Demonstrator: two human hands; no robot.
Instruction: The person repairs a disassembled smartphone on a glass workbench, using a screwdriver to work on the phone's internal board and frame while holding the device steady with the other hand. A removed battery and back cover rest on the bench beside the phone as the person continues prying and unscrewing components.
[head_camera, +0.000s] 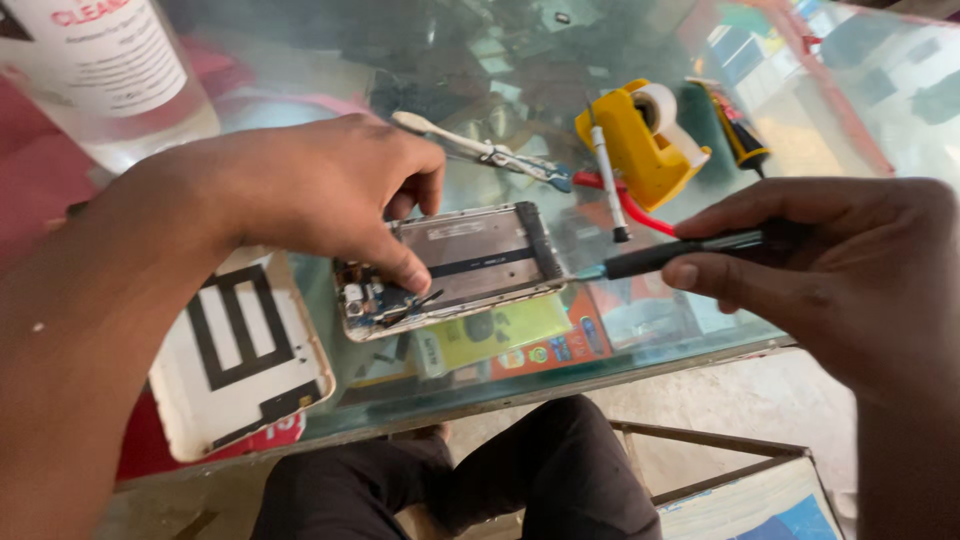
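The left hand (320, 190) is pressed down on one opened phone chassis (455, 268), thumb and forefinger pinching its circuit-board end; the chassis lies flat on the glass counter (700, 330). The right hand (830, 270) is closed around one black screwdriver (670, 255), whose tip touches the chassis's right edge. One white back cover (235, 365) lies just beside the chassis, to its left. Behind it: one yellow tape dispenser (640, 140), one white-handled tool (470, 148), one thin white pen-like tool (608, 180), one clear bottle (110, 70). Colourful packages show under the glass. Below the counter edge: a concrete floor (700, 400) and the person's dark-trousered knees (540, 470).
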